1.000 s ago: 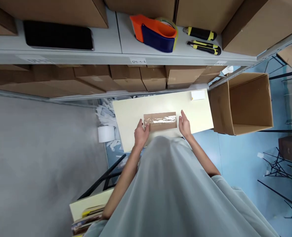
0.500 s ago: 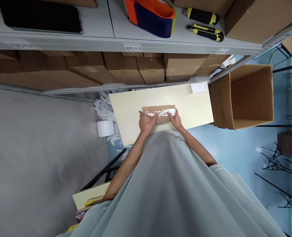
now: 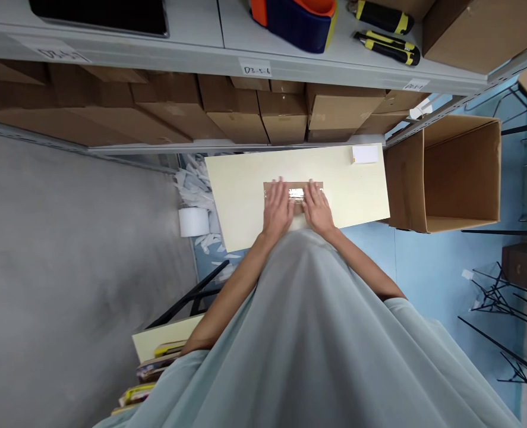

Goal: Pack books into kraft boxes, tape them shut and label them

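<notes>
One open carton stands right of taped cardboard.

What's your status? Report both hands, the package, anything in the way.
Left hand open over package's left part; right hand open over its right.
Taped package on cream tabletop.
Small white item near far right corner, apart from both hands.
</notes>
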`<action>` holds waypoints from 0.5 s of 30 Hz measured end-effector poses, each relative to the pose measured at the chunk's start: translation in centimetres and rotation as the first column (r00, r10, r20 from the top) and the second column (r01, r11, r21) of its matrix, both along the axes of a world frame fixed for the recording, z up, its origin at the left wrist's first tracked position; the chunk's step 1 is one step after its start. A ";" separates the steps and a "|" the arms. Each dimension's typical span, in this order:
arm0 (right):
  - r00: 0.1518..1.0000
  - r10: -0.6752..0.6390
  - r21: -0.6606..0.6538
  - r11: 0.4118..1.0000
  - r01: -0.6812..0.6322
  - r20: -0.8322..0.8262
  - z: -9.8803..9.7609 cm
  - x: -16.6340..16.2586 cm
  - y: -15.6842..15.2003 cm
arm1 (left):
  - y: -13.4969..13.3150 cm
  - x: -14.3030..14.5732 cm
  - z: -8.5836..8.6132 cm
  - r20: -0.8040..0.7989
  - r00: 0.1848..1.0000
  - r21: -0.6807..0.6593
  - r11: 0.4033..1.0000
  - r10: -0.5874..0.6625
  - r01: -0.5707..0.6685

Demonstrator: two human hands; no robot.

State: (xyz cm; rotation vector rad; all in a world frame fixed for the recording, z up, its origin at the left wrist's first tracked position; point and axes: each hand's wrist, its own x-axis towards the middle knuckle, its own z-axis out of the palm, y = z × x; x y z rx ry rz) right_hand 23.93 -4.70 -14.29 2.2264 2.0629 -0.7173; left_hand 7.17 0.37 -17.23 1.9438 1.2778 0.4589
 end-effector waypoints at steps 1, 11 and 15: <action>0.996 0.086 -0.011 0.996 -0.086 -0.019 0.0 -0.3 -0.2 | -0.4 0.5 0.1 0.003 0.996 -0.007 0.996 -0.091 0.091; 0.992 0.115 -0.010 0.993 -0.115 0.044 -1.8 4.2 -3.0 | -1.7 -4.6 -2.1 -0.139 0.974 -0.025 0.984 -0.181 0.179; 0.999 0.040 0.095 0.995 -0.038 -0.025 -2.5 3.3 -2.7 | -1.5 -4.8 -1.8 -0.157 0.983 0.033 0.994 -0.099 0.105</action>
